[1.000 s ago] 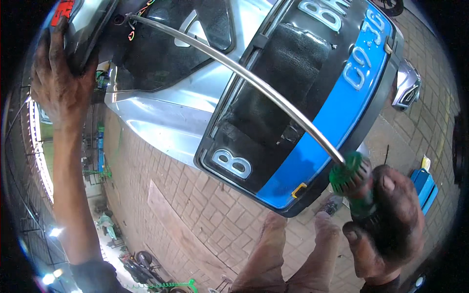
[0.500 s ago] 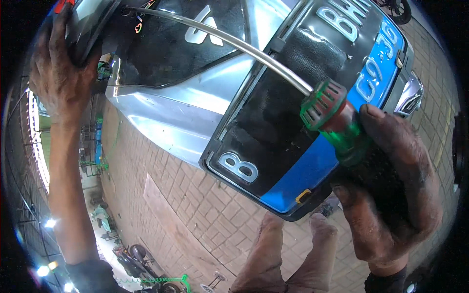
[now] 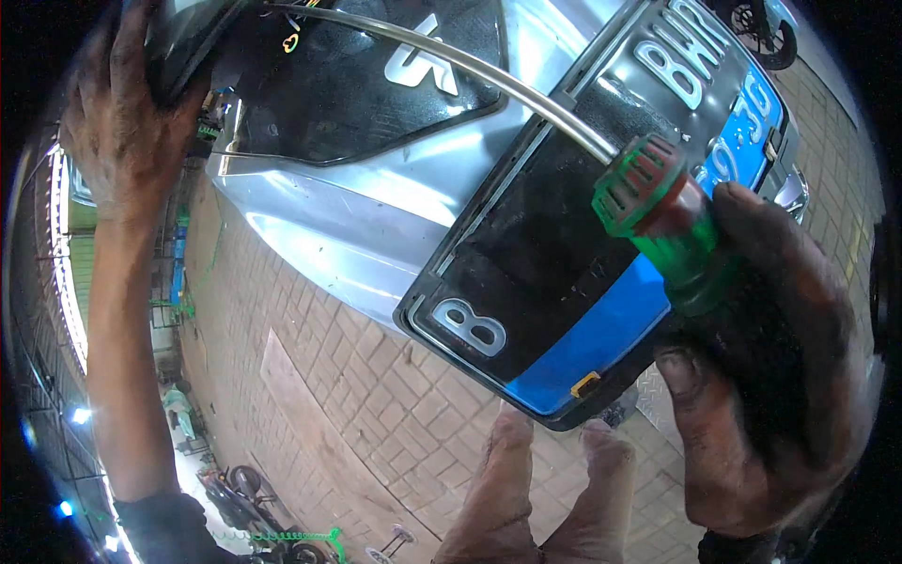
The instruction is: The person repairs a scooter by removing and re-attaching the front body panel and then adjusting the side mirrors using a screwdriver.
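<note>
My right hand [image 3: 780,376] is closed around a screwdriver with a green and red handle [image 3: 672,226] and a long bare metal shaft [image 3: 507,83]. The shaft runs up to the far left, where its tip ends among dark parts beside some coloured wires [image 3: 293,39]. My left hand [image 3: 127,141] grips a dark glossy part [image 3: 188,47] at the far left, its fingers around the edge. Below the shaft lies a scooter's silver body panel [image 3: 348,202] with a black glossy section [image 3: 366,103]. A black and blue licence plate [image 3: 526,244] in a black frame sits nearest the handle.
Brick paving [image 3: 395,395] spreads beneath the scooter, with a long flat pale strip [image 3: 310,404] across it. My legs [image 3: 489,498] stand at the bottom. A parked motorcycle [image 3: 249,508] and a green coiled hose [image 3: 310,536] are at lower left. Another wheel [image 3: 756,33] shows at upper right.
The plate and the screwdriver handle sit slightly farther right in the picture, and the upper parts have shifted up. Both hands keep their hold.
</note>
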Demonstrator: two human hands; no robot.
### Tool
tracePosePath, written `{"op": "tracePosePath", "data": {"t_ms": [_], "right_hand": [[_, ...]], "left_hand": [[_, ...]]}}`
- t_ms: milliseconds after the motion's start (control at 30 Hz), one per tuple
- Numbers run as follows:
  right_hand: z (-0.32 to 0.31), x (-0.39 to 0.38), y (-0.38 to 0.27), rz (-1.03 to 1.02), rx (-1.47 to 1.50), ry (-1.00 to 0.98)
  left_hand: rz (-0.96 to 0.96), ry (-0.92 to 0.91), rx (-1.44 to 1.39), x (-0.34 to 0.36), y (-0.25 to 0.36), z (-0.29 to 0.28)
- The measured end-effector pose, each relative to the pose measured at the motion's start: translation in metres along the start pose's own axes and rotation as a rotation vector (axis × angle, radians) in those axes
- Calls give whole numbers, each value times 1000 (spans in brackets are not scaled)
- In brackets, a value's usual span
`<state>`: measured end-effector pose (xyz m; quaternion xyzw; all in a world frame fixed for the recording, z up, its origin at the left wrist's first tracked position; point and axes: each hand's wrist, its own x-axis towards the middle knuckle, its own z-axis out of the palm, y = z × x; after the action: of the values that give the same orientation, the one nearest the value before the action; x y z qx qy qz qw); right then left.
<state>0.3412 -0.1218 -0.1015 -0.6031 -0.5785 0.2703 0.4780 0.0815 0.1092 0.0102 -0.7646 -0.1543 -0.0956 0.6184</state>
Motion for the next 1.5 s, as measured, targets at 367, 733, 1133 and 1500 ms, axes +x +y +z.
{"op": "tracePosePath", "data": {"t_ms": [367,733,1133,1500], "right_hand": [[9,10,13,-72,97,171],[-22,42,-39,681,989,133],[-29,13,-34,-22,25,88],[-24,10,-34,-411,-513,377]], "left_hand": [[-59,16,-70,2,7,3],[-1020,-77,-668,24,89,-75],[-2481,-44,-2627,108,122,-96],[-2669,593,-2577,112,128,-98]]}}
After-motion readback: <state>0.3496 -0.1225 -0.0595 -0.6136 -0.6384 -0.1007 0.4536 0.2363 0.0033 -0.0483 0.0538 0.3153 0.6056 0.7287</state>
